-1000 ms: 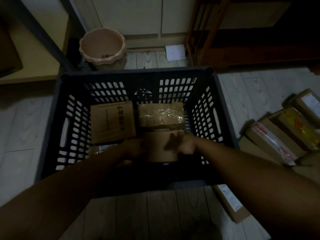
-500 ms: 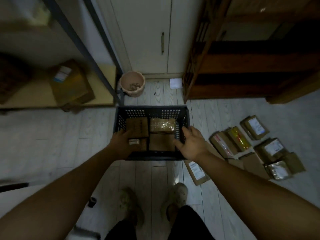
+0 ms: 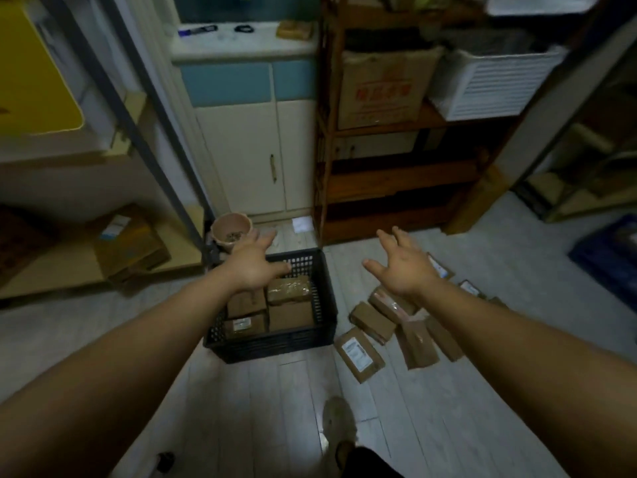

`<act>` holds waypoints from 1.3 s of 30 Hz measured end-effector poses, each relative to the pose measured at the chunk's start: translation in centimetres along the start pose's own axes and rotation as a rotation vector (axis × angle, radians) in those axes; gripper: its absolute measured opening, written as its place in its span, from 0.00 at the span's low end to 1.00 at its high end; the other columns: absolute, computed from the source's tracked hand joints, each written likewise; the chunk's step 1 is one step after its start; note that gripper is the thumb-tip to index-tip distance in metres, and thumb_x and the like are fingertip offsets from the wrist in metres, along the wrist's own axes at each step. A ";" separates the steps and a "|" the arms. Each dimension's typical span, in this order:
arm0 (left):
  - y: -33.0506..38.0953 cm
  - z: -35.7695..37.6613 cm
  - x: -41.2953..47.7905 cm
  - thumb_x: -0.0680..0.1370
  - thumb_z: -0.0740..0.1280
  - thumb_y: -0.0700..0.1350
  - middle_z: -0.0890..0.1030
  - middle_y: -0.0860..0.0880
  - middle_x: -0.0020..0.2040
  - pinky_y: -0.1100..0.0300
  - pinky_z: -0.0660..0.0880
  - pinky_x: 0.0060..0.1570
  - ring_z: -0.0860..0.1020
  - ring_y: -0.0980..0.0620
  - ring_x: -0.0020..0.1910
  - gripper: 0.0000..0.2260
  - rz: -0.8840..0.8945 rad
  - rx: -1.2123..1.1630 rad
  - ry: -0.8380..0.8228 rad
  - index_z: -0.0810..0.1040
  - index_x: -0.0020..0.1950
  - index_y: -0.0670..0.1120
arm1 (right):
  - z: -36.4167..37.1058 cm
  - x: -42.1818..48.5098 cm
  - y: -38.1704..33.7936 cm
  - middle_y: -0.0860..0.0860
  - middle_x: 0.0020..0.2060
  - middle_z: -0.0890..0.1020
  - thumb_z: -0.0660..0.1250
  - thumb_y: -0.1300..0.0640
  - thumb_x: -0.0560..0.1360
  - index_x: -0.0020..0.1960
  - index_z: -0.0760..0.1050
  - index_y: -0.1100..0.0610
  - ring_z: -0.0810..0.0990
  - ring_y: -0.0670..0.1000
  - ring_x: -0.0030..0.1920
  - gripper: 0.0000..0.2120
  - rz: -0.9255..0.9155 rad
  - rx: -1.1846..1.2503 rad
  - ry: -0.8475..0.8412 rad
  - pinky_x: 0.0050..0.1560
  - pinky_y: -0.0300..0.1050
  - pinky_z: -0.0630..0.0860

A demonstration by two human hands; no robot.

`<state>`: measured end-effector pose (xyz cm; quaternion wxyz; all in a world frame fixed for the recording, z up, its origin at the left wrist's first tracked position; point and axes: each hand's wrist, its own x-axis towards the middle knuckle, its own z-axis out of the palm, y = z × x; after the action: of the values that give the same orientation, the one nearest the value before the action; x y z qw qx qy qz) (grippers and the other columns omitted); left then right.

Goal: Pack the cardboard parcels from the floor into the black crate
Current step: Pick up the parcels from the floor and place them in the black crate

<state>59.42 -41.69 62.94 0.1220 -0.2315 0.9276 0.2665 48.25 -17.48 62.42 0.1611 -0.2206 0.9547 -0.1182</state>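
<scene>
Fingers [image 3: 267, 238] of left hand [image 3: 253, 267] spread wide, holding nothing, poised over rear of crate [image 3: 269, 346]. Right hand [image 3: 403, 270] equally splayed, empty, above loose parcels [image 3: 358, 353] on floor beside crate. Four packed parcels [image 3: 289, 315] inside, below left hand.

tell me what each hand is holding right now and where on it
Nothing. The left hand and right hand are both open and empty.

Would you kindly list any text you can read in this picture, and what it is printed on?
Nothing can be quoted.
Shelf carton: red print, blurred.
Labelled parcel in the black crate: label too small.
Nearest floor parcel: label too small.
</scene>
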 end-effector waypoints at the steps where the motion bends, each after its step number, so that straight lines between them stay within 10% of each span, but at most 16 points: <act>1: 1.6 0.0 -0.9 0.75 0.66 0.58 0.49 0.44 0.78 0.50 0.49 0.74 0.48 0.44 0.77 0.37 0.040 0.010 -0.006 0.50 0.78 0.51 | -1.0 -1.3 1.1 0.52 0.78 0.47 0.56 0.37 0.78 0.78 0.48 0.49 0.48 0.56 0.77 0.35 0.024 0.004 0.027 0.74 0.52 0.52; 22: 43.5 17.6 -3.2 0.76 0.65 0.57 0.46 0.49 0.79 0.45 0.52 0.74 0.47 0.45 0.77 0.35 0.328 -0.114 -0.206 0.50 0.77 0.56 | -17.1 -15.8 40.5 0.53 0.78 0.49 0.56 0.37 0.78 0.78 0.48 0.50 0.50 0.55 0.77 0.35 0.240 -0.059 0.104 0.74 0.49 0.52; 39: 58.4 28.8 17.0 0.77 0.66 0.53 0.51 0.47 0.78 0.51 0.59 0.70 0.56 0.44 0.76 0.35 0.143 -0.270 -0.318 0.52 0.78 0.51 | -19.3 1.7 60.7 0.55 0.78 0.48 0.55 0.37 0.78 0.78 0.49 0.52 0.50 0.56 0.77 0.35 0.319 0.051 -0.094 0.76 0.51 0.52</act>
<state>18.82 11.82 58.76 0.2157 -0.1344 0.8666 0.4295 16.56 37.85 61.75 0.2277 -0.0674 0.9657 -0.1048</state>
